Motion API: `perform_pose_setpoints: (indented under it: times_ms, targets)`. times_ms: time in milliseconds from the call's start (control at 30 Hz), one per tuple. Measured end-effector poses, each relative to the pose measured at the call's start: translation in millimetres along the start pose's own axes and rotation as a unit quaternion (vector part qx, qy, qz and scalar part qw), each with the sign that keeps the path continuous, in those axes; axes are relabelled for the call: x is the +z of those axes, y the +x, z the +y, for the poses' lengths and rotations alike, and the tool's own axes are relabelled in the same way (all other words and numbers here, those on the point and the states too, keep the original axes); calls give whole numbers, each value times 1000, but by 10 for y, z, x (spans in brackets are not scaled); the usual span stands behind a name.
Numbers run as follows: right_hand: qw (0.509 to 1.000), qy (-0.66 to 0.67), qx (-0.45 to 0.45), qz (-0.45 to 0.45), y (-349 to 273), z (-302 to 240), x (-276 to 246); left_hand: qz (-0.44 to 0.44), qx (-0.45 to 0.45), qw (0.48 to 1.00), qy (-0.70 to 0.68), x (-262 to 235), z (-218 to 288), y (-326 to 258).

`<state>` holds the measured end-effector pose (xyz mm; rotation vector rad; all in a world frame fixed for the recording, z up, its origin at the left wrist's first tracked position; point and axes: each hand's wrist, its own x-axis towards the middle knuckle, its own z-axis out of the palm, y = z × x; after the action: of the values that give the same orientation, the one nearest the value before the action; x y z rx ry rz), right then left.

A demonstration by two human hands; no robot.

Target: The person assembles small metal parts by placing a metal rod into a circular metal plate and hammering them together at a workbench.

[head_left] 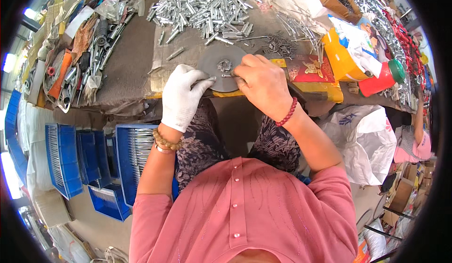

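My left hand [182, 93], in a white knitted glove, pinches a small silvery metal piece [212, 78] between thumb and fingertips. My bare right hand [264, 81] grips a short thin metal pin [228, 76] that points left toward that piece; a small gap separates the two. Both hands are over the near part of a round grey disc [207, 60] at the table's front edge. On the disc lies a little heap of small shiny parts [224, 65]. Beyond it spreads a large pile of silvery metal tubes [202, 11], with a single tube [175, 53] lying apart.
Dark small pins [282, 45] and long thin rods [301, 27] lie to the right, near a red jar with a green lid [383, 78]. Tools [84, 60] crowd the left. Blue bins [63, 161] stand below left, a white sack [362, 143] below right. Another person [412, 143] is far right.
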<state>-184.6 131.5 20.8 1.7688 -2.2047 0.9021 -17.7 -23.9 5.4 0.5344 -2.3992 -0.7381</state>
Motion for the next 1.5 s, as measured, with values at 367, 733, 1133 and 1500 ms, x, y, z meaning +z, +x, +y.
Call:
perform_pose_setpoints:
  times_ms: [367, 733, 1133, 1500]
  targets:
    - [998, -3, -65, 10, 17, 70, 85, -32, -5, 999, -36, -8, -40, 35]
    - [996, 51, -73, 16, 44, 89, 140, -38, 13, 999, -35, 15, -39, 12]
    - [984, -5, 153, -88, 568, 836, 18, -32, 3, 998, -57, 21, -1, -10]
    - [988, -60, 82, -115, 643, 901, 124, -11, 36, 999, -33, 58, -78, -12]
